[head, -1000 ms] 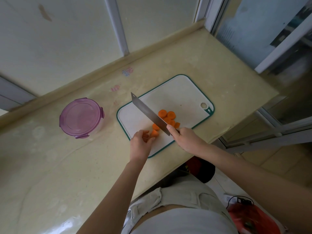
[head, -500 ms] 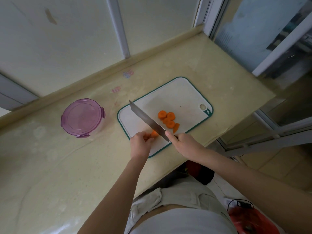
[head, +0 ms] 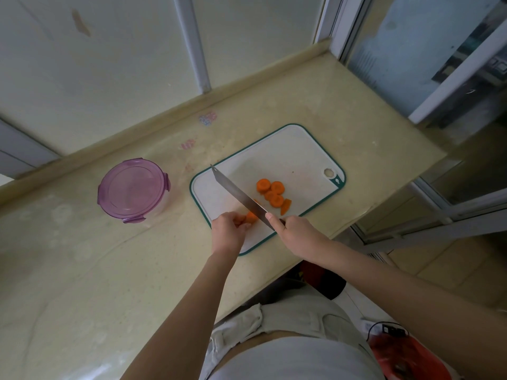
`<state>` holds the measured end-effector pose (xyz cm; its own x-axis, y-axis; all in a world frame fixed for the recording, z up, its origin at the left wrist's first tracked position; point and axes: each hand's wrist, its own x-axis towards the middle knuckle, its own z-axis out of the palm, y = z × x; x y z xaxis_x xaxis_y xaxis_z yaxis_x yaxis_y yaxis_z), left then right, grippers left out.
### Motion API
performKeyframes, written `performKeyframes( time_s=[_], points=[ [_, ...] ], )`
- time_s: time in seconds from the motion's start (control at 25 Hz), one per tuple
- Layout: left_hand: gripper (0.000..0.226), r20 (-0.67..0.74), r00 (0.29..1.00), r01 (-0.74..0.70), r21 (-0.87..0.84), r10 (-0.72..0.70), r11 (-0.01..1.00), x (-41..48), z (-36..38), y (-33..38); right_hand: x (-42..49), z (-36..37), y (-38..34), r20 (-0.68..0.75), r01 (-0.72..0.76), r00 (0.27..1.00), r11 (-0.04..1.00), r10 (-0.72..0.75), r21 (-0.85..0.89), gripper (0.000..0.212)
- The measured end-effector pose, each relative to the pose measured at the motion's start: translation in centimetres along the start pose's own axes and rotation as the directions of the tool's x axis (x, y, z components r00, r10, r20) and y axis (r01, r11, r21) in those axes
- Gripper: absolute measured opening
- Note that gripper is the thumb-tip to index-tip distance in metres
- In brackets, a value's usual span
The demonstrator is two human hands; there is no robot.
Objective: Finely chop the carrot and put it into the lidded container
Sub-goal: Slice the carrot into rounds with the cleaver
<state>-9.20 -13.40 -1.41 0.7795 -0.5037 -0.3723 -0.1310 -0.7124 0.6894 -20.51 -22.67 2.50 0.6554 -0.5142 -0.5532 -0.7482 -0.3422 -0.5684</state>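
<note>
On white teal-rimmed cutting board: my left hand, fingers curled, pinches orange carrot stub; my right hand grips steel knife, blade angled beside it.

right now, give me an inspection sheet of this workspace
surface: beige counter, with a white board lying near its front edge
job's things: carrot stub on the board; cut slices piled right of the knife; container left of the board, purple lid on
clutter: small pink and blue marks on the counter behind the board
grippers: left hand holds the stub; right hand grips the knife, blade at the stub
cables: black cable on the floor by a red thing
surroundings: pale wall behind, glass door at right
</note>
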Motion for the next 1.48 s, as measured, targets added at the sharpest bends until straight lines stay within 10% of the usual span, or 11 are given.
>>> performKeyframes(
  time_s=[1.48],
  points=[
    [0.015,0.007,1.0,-0.003,0.037,0.002,0.999,0.3,-0.3,-0.2,3.5,1.4,0.0,0.022,0.067,0.998,0.996,-0.066,-0.058,0.061]
  ],
)
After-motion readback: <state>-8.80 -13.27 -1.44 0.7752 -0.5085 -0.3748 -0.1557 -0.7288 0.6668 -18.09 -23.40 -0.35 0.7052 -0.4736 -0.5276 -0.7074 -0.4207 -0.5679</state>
